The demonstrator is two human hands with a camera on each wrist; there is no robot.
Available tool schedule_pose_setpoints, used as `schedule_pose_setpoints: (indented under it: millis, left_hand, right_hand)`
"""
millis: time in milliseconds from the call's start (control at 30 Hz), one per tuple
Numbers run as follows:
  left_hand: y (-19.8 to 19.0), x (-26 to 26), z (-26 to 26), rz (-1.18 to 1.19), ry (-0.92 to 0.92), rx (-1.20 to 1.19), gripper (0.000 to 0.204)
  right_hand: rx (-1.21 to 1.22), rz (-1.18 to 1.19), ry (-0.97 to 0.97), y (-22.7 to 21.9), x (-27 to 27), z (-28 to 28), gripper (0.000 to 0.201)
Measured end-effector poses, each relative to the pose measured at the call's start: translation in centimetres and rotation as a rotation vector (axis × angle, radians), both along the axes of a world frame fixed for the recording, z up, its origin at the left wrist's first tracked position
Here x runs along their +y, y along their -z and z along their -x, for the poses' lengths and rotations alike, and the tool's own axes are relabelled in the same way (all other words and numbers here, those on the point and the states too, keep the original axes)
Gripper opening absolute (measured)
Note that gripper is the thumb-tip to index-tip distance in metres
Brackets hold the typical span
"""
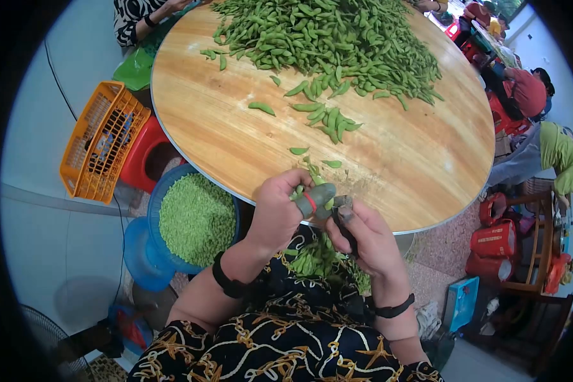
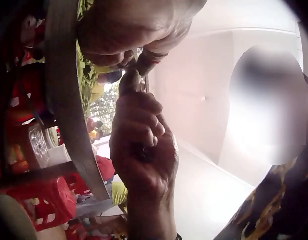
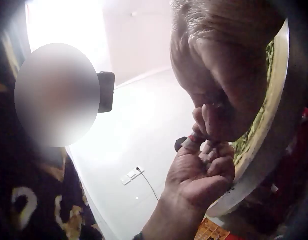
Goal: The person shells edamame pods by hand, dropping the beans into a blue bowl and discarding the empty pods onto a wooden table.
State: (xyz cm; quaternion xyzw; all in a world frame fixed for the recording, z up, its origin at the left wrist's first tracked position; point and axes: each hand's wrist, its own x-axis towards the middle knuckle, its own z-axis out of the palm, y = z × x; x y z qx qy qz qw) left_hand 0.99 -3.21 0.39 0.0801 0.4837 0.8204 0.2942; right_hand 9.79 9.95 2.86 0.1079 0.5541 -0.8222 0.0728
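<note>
My left hand (image 1: pixel 280 207) pinches green soybean pods (image 1: pixel 314 172) over the near edge of the round table. Its thumb wears a grey-green cover with a red band, pointing toward the other hand. Close beside it, my right hand (image 1: pixel 370 237) curls round a small dark tool (image 1: pixel 345 239), whose kind I cannot tell. Both hands' fingertips meet in the left wrist view, where the right hand (image 2: pixel 144 135) shows curled fingers. In the right wrist view the left hand (image 3: pixel 201 172) is below, palm showing. More pods (image 1: pixel 315 260) lie in the lap beneath.
A large heap of soybean pods (image 1: pixel 337 38) covers the far side of the wooden table (image 1: pixel 414 159). At the left stand a blue basin of shelled beans (image 1: pixel 196 219), a red stool (image 1: pixel 140 156) and an orange crate (image 1: pixel 102 143). Other people sit at the right.
</note>
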Motion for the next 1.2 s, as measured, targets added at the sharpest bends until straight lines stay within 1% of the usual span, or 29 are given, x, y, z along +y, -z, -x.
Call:
schedule_pose_setpoints:
  millis: [33, 100, 133, 200, 233, 300, 433, 500, 533, 600, 633, 667, 700, 733, 767, 800, 833, 867, 900, 933, 967, 1000, 1033, 1067, 1100, 1133, 1200]
  left_hand:
    - [0.2, 0.1, 0.0, 0.001, 0.0, -0.004, 0.012]
    - [0.5, 0.2, 0.1, 0.111, -0.004, 0.165, 0.01]
    - [1.0, 0.0, 0.4, 0.111, -0.005, 0.164, 0.01]
    - [1.9, -0.8, 1.0, -0.25, 0.275, -0.149, 0.011]
    - [1.9, -1.2, 1.2, -0.25, 0.272, -0.152, 0.011]
    - [1.6, -1.6, 1.4, -0.308, 0.383, -0.237, 0.014]
    - [0.5, -1.4, 1.1, -0.305, 0.416, -0.258, 0.016]
    - [0.3, -0.8, 0.7, 0.21, 0.169, 0.535, 0.015]
    - [0.4, -0.8, 0.6, 0.208, 0.167, 0.53, 0.015]
    - [0.5, -0.7, 0.7, 0.217, 0.159, 0.418, 0.021]
    - [0.5, -0.7, 0.7, 0.216, 0.158, 0.416, 0.021]
    - [0.3, -0.7, 0.7, 0.144, 0.169, 0.352, 0.021]
    - [0.0, -0.7, 0.7, 0.072, 0.18, 0.287, 0.022]
    - [-0.4, -0.9, 0.8, 0.073, 0.179, 0.287, 0.022]
    - [-1.0, -1.2, 1.0, -0.013, 0.259, 0.101, 0.022]
    - [-1.2, -1.4, 1.1, -0.099, 0.338, -0.085, 0.022]
    - [-0.9, -1.3, 1.3, -0.098, 0.338, -0.085, 0.022]
    - [-0.3, -1.3, 1.3, 0.065, 0.271, 0.156, 0.026]
    - [-0.2, -1.2, 1.3, 0.229, 0.2, 0.396, 0.03]
    - [-0.4, -1.2, 1.2, 0.228, 0.199, 0.393, 0.03]
    - [-0.9, -1.3, 1.0, 0.381, 0.179, 0.595, 0.036]
    - [-1.4, -1.3, 0.9, 0.536, 0.156, 0.798, 0.042]
    - [-1.7, -1.2, 0.8, 0.537, 0.155, 0.795, 0.042]
    - [-2.0, -1.2, 0.6, 0.546, 0.203, 0.816, 0.047]
    - [-2.1, -1.2, 0.4, 0.554, 0.25, 0.837, 0.052]
    - [-2.0, -1.2, 0.3, 0.553, 0.251, 0.838, 0.052]
    - [-2.0, -1.2, 0.2, 0.547, 0.237, 0.916, 0.056]
  right_hand:
    - [-0.004, 0.001, 0.0, 0.5, 0.0, 0.0, 0.024]
    - [0.058, -0.223, 0.05, 1.3, -0.1, 0.1, 0.02]
    - [0.056, -0.223, 0.049, 1.3, -0.3, 0.1, 0.02]
    - [0.033, 0.117, 0.074, 1.0, -0.5, 0.2, 0.017]
    - [0.03, 0.117, 0.072, 0.7, -0.6, 0.1, 0.017]
    - [-0.146, 0.41, 0.035, 0.2, -0.6, 0.1, 0.017]
    - [-0.106, 0.44, -0.007, 1.1, -0.4, 0.1, 0.015]
    - [0.075, -0.228, 0.123, 1.4, -0.7, 0.1, 0.013]
    - [0.071, -0.23, 0.121, 1.2, -0.7, 0.1, 0.013]
    - [-0.019, -0.241, 0.201, 0.5, -0.6, 0.1, 0.012]
    - [-0.007, -0.128, 0.189, 1.0, -0.2, 0.1, 0.013]
    - [-0.007, -0.128, 0.186, 0.8, 0.0, 0.1, 0.013]
    - [-0.05, 0.087, 0.165, 0.6, 0.1, 0.2, 0.014]
    - [-0.093, 0.303, 0.143, 0.4, 0.2, 0.2, 0.015]
    - [-0.047, 0.304, 0.087, 0.9, 0.4, 0.1, 0.018]
    - [-0.047, 0.304, 0.085, 0.9, 0.7, 0.1, 0.018]
    - [-0.05, 0.011, 0.071, 0.8, 1.1, 0.2, 0.019]
    - [-0.053, -0.282, 0.055, 0.8, 1.3, 0.2, 0.021]
    - [-0.055, -0.282, 0.054, 1.3, 1.2, 0.2, 0.021]
    - [0.072, -0.439, 0.172, 2.1, 1.2, 0.3, 0.023]
    - [0.201, -0.594, 0.291, 2.6, 1.1, 0.5, 0.024]
    - [0.2, -0.594, 0.29, 2.0, 0.6, 0.8, 0.024]
    - [0.232, -0.62, 0.431, 0.8, -0.1, 1.2, 0.025]
    - [0.264, -0.645, 0.573, -0.1, -0.5, 1.4, 0.025]
    - [0.198, -0.715, 0.529, -0.5, 0.2, 1.1, 0.022]
    - [0.198, -0.715, 0.53, -0.3, 0.4, 1.0, 0.022]
    - [0.124, -0.703, 0.202, 0.3, 1.0, 0.9, 0.02]
